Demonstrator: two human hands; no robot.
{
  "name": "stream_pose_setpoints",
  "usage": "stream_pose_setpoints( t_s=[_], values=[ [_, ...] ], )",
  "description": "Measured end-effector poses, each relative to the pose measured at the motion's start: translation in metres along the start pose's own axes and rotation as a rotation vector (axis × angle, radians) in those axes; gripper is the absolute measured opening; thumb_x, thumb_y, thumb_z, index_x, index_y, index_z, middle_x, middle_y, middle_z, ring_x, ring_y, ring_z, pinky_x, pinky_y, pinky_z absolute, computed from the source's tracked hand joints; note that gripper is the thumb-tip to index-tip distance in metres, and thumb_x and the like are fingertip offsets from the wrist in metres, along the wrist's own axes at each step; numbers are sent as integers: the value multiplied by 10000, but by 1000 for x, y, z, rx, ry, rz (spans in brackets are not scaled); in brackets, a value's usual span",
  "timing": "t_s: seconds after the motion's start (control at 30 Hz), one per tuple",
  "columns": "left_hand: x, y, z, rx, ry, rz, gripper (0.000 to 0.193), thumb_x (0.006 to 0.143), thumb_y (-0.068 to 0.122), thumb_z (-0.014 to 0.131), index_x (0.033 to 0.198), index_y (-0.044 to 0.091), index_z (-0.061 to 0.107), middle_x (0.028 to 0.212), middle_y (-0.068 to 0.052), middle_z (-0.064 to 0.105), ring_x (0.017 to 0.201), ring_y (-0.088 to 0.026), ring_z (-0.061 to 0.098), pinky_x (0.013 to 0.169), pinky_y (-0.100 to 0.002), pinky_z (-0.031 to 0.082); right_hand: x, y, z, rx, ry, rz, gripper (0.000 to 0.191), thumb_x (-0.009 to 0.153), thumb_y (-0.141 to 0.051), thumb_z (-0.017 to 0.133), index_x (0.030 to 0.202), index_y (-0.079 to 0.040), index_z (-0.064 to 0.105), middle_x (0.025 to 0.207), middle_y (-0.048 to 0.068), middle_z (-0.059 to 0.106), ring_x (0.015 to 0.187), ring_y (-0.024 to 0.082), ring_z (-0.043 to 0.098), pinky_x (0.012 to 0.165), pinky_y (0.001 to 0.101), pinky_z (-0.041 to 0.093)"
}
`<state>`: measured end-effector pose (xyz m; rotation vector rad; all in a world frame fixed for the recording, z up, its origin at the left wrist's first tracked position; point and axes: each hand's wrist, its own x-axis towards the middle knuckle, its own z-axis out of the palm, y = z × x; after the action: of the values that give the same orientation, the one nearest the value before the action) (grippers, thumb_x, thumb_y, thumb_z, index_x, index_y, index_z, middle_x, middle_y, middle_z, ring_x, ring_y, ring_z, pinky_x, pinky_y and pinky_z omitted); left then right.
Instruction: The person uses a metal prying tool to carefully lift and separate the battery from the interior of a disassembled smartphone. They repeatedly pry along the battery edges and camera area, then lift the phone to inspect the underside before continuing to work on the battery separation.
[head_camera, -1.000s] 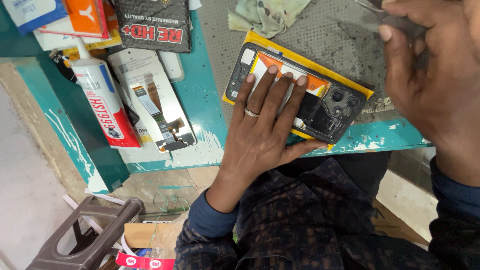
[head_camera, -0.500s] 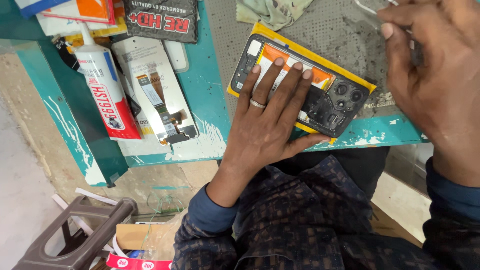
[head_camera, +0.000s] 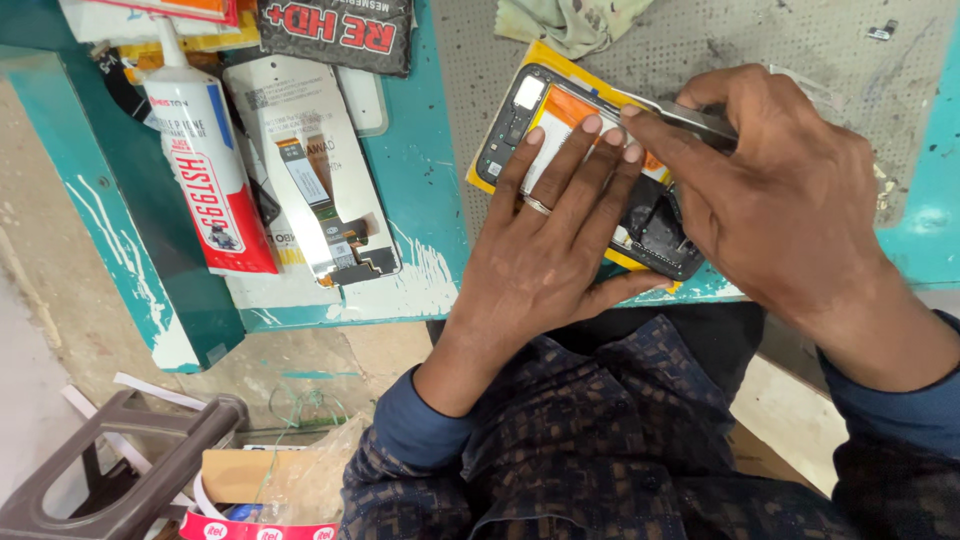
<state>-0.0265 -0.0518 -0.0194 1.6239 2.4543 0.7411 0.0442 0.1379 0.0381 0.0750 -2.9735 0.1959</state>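
Now left hand (head_camera: 545, 250) lying flat, fingers spread, pinning opened phone (head_camera: 600, 170) under palm; right hand (head_camera: 770, 190) pinching metal tweezers (head_camera: 690, 118) just beyond left fingertips. Phone seeming light, stiff, fragile inside; holding by edges safest.

A teal workbench (head_camera: 420, 190) with chipped, white-smeared paint fills the top. Below its front edge lie a dusty concrete floor (head_camera: 60, 300) and a grey plastic stool (head_camera: 130, 470).

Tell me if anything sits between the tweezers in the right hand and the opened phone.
Nothing visible does. The right hand brings the metal tweezers straight onto the opened phone, beside the left hand's fingertips pressing it flat on the grey mat.
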Motion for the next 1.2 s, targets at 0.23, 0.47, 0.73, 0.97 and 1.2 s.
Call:
stream_pose_setpoints(
  t_s=[0.23, 0.47, 0.73, 0.97, 1.2],
  values=[
    [-1, -5, 1, 7, -14, -1, 909, 974, 742, 592, 1511, 10, 570, 1546, -137, 528, 1521, -267, 404, 1309, -533, 251, 10, -4, 3, -37, -68, -6, 449, 826, -68, 783, 1263, -167, 799, 1100, 57, 611, 883, 193, 631, 557, 309, 505],
    [-1, -6, -2, 24, -8, 7, 883, 991, 737, 585, 1501, 16, 596, 1544, -128, 534, 1524, -257, 405, 1313, -519, 267, 16, -11, -6, -83, -132, -15, 496, 781, -77, 771, 1264, -193, 791, 1105, 57, 615, 886, 198, 625, 551, 299, 498],
    [0, -6, 0, 2, -18, -3, 896, 981, 745, 590, 1494, 11, 594, 1541, -134, 529, 1523, -255, 405, 1316, -523, 261, 13, -10, 2, -28, -70, 6, 453, 831, -51, 766, 1268, -168, 799, 1095, 58, 610, 855, 203, 620, 560, 316, 492],
    [-1, -5, 1, -2, -19, -10, 913, 968, 756, 592, 1505, 18, 588, 1559, -127, 520, 1533, -251, 388, 1321, -522, 243, 8, -14, 2, -51, -33, 20, 405, 857, -55, 751, 1253, -129, 794, 1065, 78, 617, 857, 213, 628, 549, 314, 490],
    [-2, -5, 3, 14, -28, -8, 900, 968, 761, 587, 1482, 23, 605, 1545, -123, 531, 1534, -253, 387, 1317, -527, 237, 10, -19, -1, -44, -33, 35, 382, 944, -84, 747, 1323, -124, 776, 1138, 85, 607, 942, 224, 623, 606, 326, 499]
  ],
)
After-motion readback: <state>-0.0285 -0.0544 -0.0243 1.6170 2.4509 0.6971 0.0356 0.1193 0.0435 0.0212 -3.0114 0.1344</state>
